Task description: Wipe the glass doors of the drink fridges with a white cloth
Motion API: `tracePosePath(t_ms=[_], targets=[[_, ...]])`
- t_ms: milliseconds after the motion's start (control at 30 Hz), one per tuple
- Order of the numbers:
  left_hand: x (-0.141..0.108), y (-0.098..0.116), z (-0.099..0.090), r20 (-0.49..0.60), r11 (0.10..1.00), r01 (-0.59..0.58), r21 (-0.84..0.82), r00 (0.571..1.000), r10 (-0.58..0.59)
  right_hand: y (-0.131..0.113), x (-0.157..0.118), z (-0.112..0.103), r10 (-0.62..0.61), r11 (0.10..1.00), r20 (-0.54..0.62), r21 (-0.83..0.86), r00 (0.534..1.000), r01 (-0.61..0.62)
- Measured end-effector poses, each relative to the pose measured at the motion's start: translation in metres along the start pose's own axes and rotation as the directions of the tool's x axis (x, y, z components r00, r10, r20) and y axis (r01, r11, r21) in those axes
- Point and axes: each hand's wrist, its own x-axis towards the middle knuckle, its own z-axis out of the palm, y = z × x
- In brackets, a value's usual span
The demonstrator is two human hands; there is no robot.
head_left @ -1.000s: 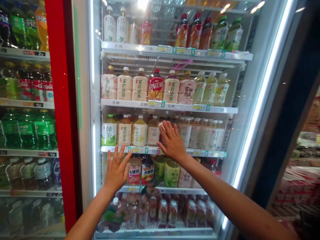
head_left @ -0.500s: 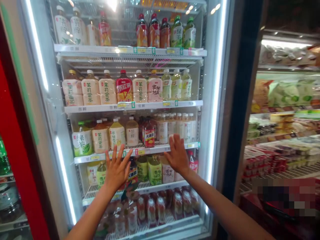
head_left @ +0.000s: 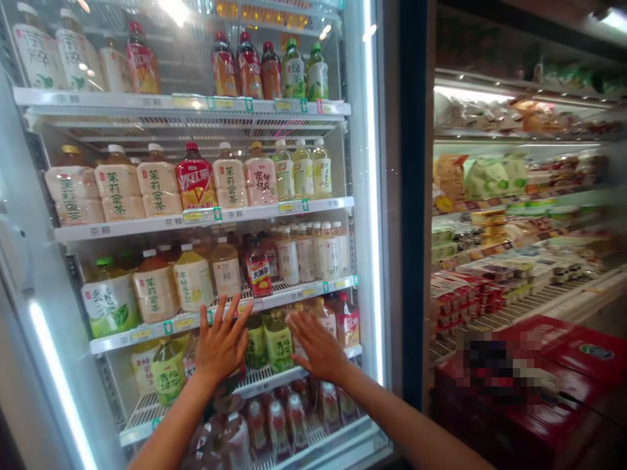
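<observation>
The left hand [head_left: 223,341] is partly covering bottles [head_left: 190,358] above a lower shelf's [head_left: 274,382] front edge; pixelation is obscuring something toward the red box's [head_left: 563,326] left edge.

premises: a shop, by appearance the chilled section of a grocery; a tall, lit cooler [head_left: 359,153] displays drinks in bottles [head_left: 196,177], set label-forward in rows, several labels repeated; its shelves [head_left: 134,226] bear yellow tags [head_left: 185,102] of the price-label kind along their front edges, print too small to read; a bright light strip [head_left: 373,196] runs up the side; at right, a separate lit case [head_left: 509,307] carries tiers of packaged stock, including green bags [head_left: 490,177] and massed red packs [head_left: 448,301]; a red box [head_left: 571,326] sits low in front
</observation>
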Motion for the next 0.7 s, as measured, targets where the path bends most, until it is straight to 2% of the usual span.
tracePosePath(t_ms=[67,100,167,200,233,267,300,367,400,433,467,500,533,567,600,633,667,700], targets=[[0.000,-0.001,0.001,-0.002,1.000,-0.006,0.001,1.000,0.006,-0.004,-0.004,0.002,-0.097,0.995,0.040,0.027,0.994,0.096],[0.000,-0.001,0.001,0.001,1.000,-0.009,0.002,1.000,0.009,-0.001,-0.004,0.001,-0.073,0.997,0.033,0.026,0.997,0.072],[0.001,0.000,0.002,0.014,1.000,-0.013,0.009,1.000,0.013,0.004,-0.001,0.002,0.110,0.994,-0.036,-0.001,0.993,-0.110],[0.001,0.002,0.001,0.025,1.000,-0.011,0.013,1.000,0.011,0.003,0.002,0.003,0.225,0.974,-0.082,-0.011,0.971,-0.227],[0.000,0.003,-0.001,0.039,1.000,-0.008,0.019,0.999,0.008,-0.003,0.005,0.005,0.301,0.953,-0.108,-0.009,0.947,-0.304],[-0.001,0.005,-0.003,0.059,1.000,-0.007,0.025,0.998,0.006,-0.012,0.008,0.008,0.328,0.944,-0.108,0.001,0.938,-0.330],[-0.003,0.006,-0.008,0.083,0.999,-0.011,0.030,0.996,0.009,-0.024,0.011,0.010,0.302,0.953,-0.084,0.018,0.950,-0.301],[-0.013,0.007,-0.023,0.145,0.999,-0.041,0.035,0.989,0.035,-0.048,0.015,0.011,0.112,0.990,0.005,0.082,0.994,-0.112],[-0.021,0.005,-0.034,0.174,0.998,-0.059,0.036,0.983,0.052,-0.056,0.018,0.010,0.005,0.993,0.037,0.114,0.999,-0.009],[-0.031,0.001,-0.046,0.199,0.997,-0.074,0.038,0.978,0.065,-0.060,0.021,0.008,-0.041,0.991,0.045,0.126,0.998,0.035],[-0.044,-0.005,-0.059,0.215,0.996,-0.082,0.042,0.974,0.071,-0.061,0.024,0.006,-0.011,0.993,0.030,0.114,0.999,0.008],[-0.057,-0.013,-0.073,0.223,0.995,-0.081,0.053,0.973,0.067,-0.059,0.028,0.005,0.083,0.993,-0.007,0.084,0.996,-0.082],[-0.071,-0.023,-0.087,0.224,0.996,-0.065,0.067,0.973,0.048,-0.056,0.031,0.006,0.216,0.976,-0.065,0.051,0.974,-0.212],[-0.084,-0.036,-0.100,0.219,0.996,-0.035,0.081,0.976,0.017,-0.056,0.035,0.007,0.337,0.941,-0.128,0.029,0.933,-0.336],[-0.096,-0.051,-0.112,0.208,0.995,0.006,0.095,0.978,-0.026,-0.058,0.039,0.010,0.402,0.914,-0.173,0.020,0.899,-0.405],[-0.104,-0.068,-0.122,0.193,0.992,0.063,0.106,0.978,-0.083,-0.063,0.043,0.015,0.385,0.921,-0.185,0.013,0.904,-0.390],[-0.109,-0.088,-0.131,0.164,0.986,0.122,0.111,0.976,-0.140,-0.072,0.048,0.020,0.288,0.957,-0.169,0.007,0.943,-0.291],[-0.108,-0.109,-0.140,0.129,0.978,0.176,0.116,0.973,-0.191,-0.082,0.054,0.024,0.138,0.990,-0.136,0.004,0.981,-0.139]])
